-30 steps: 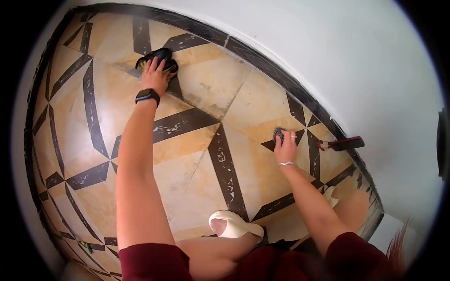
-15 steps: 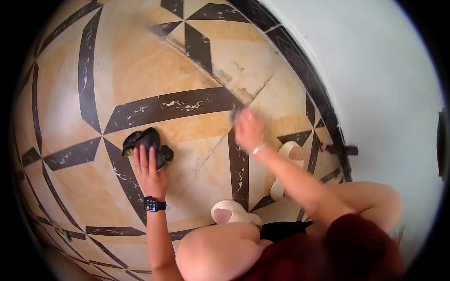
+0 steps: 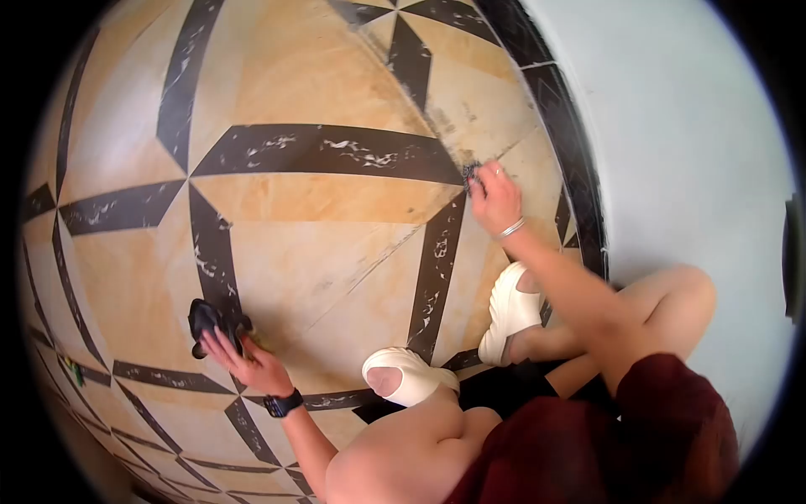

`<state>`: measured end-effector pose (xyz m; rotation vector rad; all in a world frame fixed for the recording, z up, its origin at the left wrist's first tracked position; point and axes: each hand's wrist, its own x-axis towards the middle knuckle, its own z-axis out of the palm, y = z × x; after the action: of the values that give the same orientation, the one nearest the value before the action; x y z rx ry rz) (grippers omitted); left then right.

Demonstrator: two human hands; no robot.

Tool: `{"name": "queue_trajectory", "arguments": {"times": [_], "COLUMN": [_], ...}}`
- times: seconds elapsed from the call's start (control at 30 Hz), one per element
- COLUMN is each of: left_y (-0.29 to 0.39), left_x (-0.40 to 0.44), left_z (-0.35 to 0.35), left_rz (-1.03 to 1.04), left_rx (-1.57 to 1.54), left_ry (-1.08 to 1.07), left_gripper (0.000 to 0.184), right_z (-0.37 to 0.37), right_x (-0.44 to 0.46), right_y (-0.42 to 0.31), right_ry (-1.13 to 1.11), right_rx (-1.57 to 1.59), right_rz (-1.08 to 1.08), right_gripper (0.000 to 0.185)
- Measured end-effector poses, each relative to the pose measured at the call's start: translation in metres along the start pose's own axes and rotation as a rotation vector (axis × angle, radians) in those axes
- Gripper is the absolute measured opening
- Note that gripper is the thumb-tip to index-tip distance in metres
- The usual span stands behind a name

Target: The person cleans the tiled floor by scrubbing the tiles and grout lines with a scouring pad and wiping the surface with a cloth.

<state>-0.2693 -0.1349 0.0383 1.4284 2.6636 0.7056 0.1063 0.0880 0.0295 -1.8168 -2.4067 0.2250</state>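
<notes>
A crumpled black item (image 3: 204,317), perhaps a cloth, lies on the tiled floor at lower left. My left hand (image 3: 243,364) rests on its near side with the fingers stretched out; a bit of yellow-green shows beside the hand. I wear a dark watch on that wrist. Farther right, my right hand (image 3: 495,196) pinches a small dark grey scouring pad (image 3: 470,175) against the floor. The pad is at a tile corner where dark bands meet, beside a dirty seam.
Black skirting (image 3: 561,118) runs along the white wall (image 3: 672,143) on the right. My feet are in cream slippers (image 3: 401,375) near the bottom centre. A small green and yellow object (image 3: 74,370) is on the floor at far left. Dark smudges mark the tiles beyond my right hand.
The view has shifted. My left hand has come nearer my body with the black item. My right hand has moved the pad left across the floor to the tile corner.
</notes>
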Motion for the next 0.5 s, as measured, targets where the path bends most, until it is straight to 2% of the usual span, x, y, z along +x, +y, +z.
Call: {"name": "queue_trajectory", "arguments": {"times": [0.03, 0.1, 0.13, 0.23, 0.3, 0.33, 0.43, 0.47, 0.5], "left_y": [-0.013, -0.015, -0.019, -0.034, -0.024, -0.021, -0.017, -0.018, -0.020], "left_x": [-0.009, -0.009, -0.010, -0.013, -0.009, -0.006, -0.005, -0.006, -0.005], "left_z": [0.010, 0.026, 0.026, 0.025, 0.028, 0.027, 0.023, 0.022, 0.023], "left_rz": [-0.017, 0.031, 0.048, 0.073, 0.024, 0.032, 0.022, 0.014, 0.023], "left_rx": [0.036, 0.076, 0.073, 0.079, 0.079, 0.066, 0.067, 0.073, 0.061], "left_ry": [-0.067, 0.033, 0.036, -0.033, -0.005, 0.012, 0.010, 0.002, -0.003], "left_gripper": [0.043, 0.042, 0.042, 0.043, 0.045, 0.045, 0.045, 0.045, 0.045], "right_z": [0.008, 0.026, 0.017, -0.009, 0.000, 0.001, 0.052, 0.066, 0.066], "right_x": [-0.011, -0.048, -0.043, 0.006, 0.005, 0.005, -0.040, -0.049, -0.039], "right_y": [-0.018, -0.066, -0.069, -0.003, -0.006, -0.017, -0.139, -0.164, -0.159], "right_ry": [0.016, 0.053, -0.039, -0.169, -0.279, -0.327, -0.449, -0.560, -0.493], "right_rx": [0.042, 0.137, 0.163, 0.027, 0.058, 0.069, 0.469, 0.470, 0.477], "right_rz": [-0.165, -0.491, -0.656, -0.850, -0.918, -0.947, -1.022, -1.037, -1.091], "right_gripper": [0.015, 0.018, 0.027, 0.022, 0.023, 0.023, 0.012, 0.012, 0.017]}}
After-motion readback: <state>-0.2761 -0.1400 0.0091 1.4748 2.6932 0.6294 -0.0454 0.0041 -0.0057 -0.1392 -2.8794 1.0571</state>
